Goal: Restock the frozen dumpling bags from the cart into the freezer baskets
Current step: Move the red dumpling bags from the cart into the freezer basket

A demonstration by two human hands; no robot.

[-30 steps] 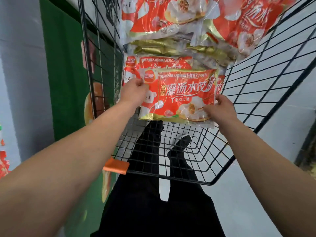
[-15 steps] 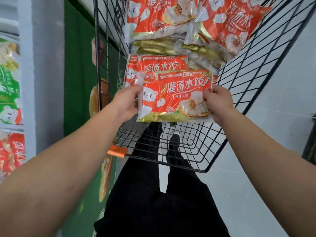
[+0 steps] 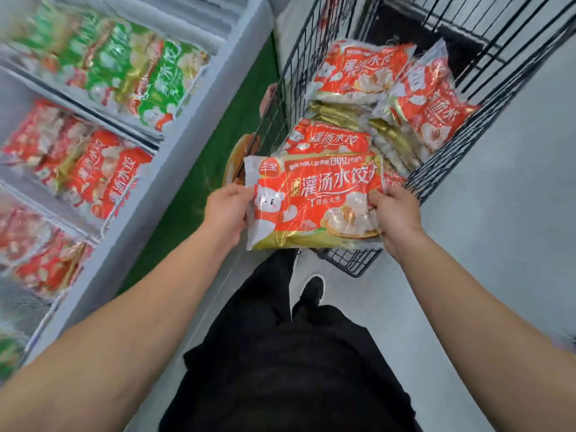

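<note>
Since a second earlier the flat, orange-red plastic bag of frozen dumplings [image 3: 314, 202] had come up off the heap and toward the person's body, and the view had swung left so that the white chest freezer [image 3: 199, 120] showed beside the black wire cart [image 3: 467, 157]. By my reading the pick was done and the carry to the freezer was just beginning.

The left hand [image 3: 226, 210] pinched the bag's white left edge, its fingers curled onto the film; the right hand [image 3: 394, 210] gripped the right edge, thumb on the printed face and the other fingers hidden behind the bag. The bag hung in the air over the near end of the cart, clear of the stacked orange bags [image 3: 367, 98] behind it.

It was glossy and crinkled, with a gold band along the bottom, a white cartoon animal at the left and a plate of dumplings pictured at the right (the contents looked lumpy, so it would probably sag if held by one side only).

In the freezer, blurred by motion, a basket of matching orange bags [image 3: 87, 173] lay below one of green bags [image 3: 124, 67].
</note>
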